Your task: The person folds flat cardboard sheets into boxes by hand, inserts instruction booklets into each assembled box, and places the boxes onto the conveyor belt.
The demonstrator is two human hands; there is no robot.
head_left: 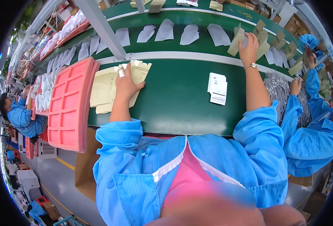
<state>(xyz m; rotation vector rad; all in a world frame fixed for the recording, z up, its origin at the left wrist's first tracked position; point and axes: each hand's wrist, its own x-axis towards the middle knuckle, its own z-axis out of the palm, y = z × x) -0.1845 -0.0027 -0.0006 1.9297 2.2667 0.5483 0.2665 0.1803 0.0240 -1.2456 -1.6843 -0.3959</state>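
Cardboard lies under the left hand (127, 87): a loose stack of flat, pale cream card pieces (103, 90), fanned out mostly to the left of the palm, with more showing beyond the thumb. The thumb is spread apart from the fingers, and 1 finger wears a white wrap (121, 72); whether the fingertips pinch a sheet, I cannot tell.

The right hand (250, 47) is farther out, past the white metal rail (181, 55) and over the green belt (155, 48). Its thumb and fingers curve beside an upright, folded cream card (235, 42) just to the left, its long axis running roughly away from the body; I can't tell if they have closed on anything. Between the 2 hands, 4 flat white pouches (164, 31) lie in a row on the belt.

Nearer the body, left of the right forearm, a small pile of white printed cards (218, 88) sits well apart from the left hand, its long axis running near to far. Left of the left hand lean pink moulded trays (66, 109).
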